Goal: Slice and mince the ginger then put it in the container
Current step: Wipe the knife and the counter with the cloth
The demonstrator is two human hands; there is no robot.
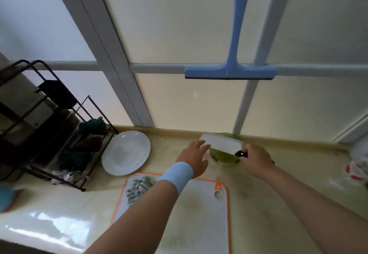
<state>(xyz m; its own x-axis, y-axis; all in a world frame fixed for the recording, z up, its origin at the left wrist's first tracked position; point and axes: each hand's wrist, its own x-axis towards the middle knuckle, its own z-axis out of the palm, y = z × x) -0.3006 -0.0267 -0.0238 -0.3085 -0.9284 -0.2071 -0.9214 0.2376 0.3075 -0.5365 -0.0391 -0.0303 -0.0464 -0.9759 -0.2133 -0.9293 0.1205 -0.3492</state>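
Spanning the container [223, 157] left-to-right, cleaver [221, 144] is gripped by right hand [256, 160], left hand [196, 156] straight-fingered.

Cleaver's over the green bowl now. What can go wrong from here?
The left hand has its fingers at the cleaver blade's end; a swipe could nick them.
The blade looks wider than the green bowl, so bits may fall onto the counter.
The bowl is unheld; a knock might shift it.

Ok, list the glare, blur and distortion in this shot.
Head view: the frosted window backlights everything; glare streaks the countertop lower left; the cleaver over the green container looks washed-out and soft; the wide lens tilts the window bars; the left edge smears.
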